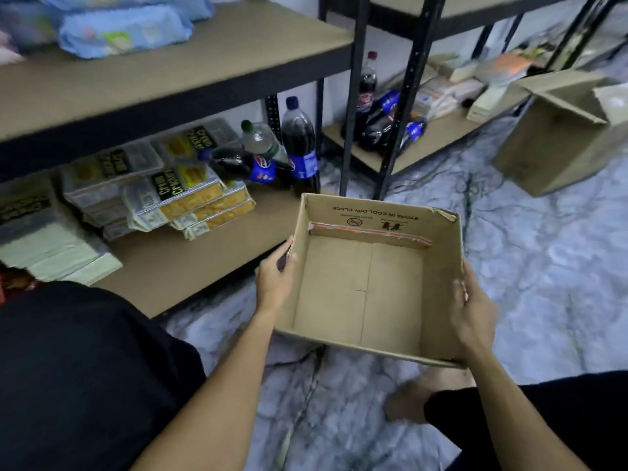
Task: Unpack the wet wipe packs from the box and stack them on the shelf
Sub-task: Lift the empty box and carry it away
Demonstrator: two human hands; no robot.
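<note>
An open cardboard box (367,287) is held above the marbled floor, and nothing lies inside it. My left hand (275,280) grips its left wall, and my right hand (472,311) grips its right wall. Blue wet wipe packs (122,28) lie stacked on the brown shelf (210,62) at the upper left, blurred. The shelf board to the right of the packs is bare.
The lower shelf holds cracker packs (176,188) and cola bottles (300,151). A second rack with bottles (384,113) and boxed goods stands behind. Another open cardboard box (560,130) sits on the floor at right. Cables run across the floor. My knees are in the foreground.
</note>
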